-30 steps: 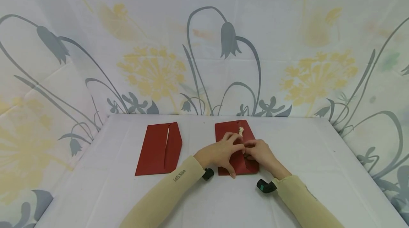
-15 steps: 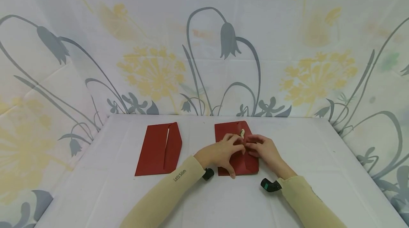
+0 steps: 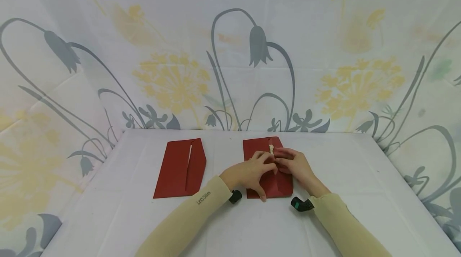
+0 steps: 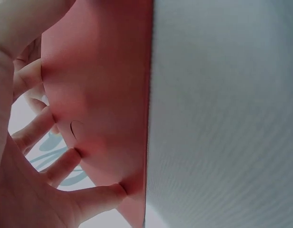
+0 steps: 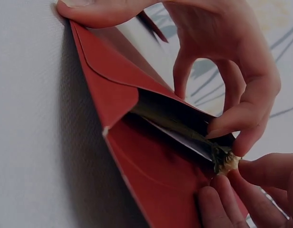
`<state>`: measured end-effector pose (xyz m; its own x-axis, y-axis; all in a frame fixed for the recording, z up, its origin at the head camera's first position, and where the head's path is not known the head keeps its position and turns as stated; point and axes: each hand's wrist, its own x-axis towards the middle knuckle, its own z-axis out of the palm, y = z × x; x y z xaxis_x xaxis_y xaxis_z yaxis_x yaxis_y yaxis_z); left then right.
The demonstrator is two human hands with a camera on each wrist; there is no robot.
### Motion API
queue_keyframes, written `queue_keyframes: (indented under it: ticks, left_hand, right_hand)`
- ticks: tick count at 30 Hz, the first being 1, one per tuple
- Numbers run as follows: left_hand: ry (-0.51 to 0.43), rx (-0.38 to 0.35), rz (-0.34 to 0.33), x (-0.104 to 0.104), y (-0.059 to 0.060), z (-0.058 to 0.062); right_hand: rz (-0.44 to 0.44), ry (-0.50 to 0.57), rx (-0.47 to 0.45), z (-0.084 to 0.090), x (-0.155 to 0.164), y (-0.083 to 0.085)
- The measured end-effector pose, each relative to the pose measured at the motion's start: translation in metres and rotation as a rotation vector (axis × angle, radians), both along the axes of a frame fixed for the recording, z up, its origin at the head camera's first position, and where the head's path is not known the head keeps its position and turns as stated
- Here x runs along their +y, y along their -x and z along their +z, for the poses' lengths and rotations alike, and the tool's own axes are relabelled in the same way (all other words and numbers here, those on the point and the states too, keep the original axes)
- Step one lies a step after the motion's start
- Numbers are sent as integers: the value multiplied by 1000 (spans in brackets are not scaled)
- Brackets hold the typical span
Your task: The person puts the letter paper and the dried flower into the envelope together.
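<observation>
My left hand (image 3: 250, 171) spans the right-hand red envelope (image 3: 284, 187), its bent fingers and thumb holding the envelope down on the white table. In the right wrist view, the left fingertips (image 5: 222, 128) grip the edge of the opening, so the pocket gapes. A dried flower with a pale head (image 5: 228, 163) lies with its dark stem inside the pocket. My right hand (image 3: 295, 169) comes from the right, fingers around the flower head and pinching it at the opening. The left wrist view shows left fingers pressing the envelope face (image 4: 108, 95).
Another red envelope (image 3: 176, 169) lies flat to the left with a white slit along its flap. Black wrist cameras (image 3: 301, 204) hang under both wrists. A flower-patterned cloth (image 3: 230, 69) stands behind the white table (image 3: 259, 229).
My right hand drew back a little to the right, its fingers loosening, then came up and in beside the flower head. The flower head shifted slightly. My left hand stays on the envelope.
</observation>
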<state>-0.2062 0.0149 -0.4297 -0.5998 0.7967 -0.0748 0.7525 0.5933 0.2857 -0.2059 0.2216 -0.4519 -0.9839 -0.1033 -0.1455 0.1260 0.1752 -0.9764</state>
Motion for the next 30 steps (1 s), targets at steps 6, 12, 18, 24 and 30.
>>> queue_keyframes:
  ticks: [6,12,18,24,30]
  left_hand:
    - [-13,6,-7,0,1,-1]
    - [-15,32,-23,0,3,-3]
    - [-7,36,-31,0,3,-3]
    - [9,37,-32,1,2,-1]
    - [29,10,-20,0,2,1]
  right_hand:
    - [13,36,34,-4,-1,1]
    - [74,-1,60,-5,0,2]
    - [98,-1,72,-6,3,1]
    - [91,42,95,-8,8,-1]
    - [99,-16,98,-7,11,-7]
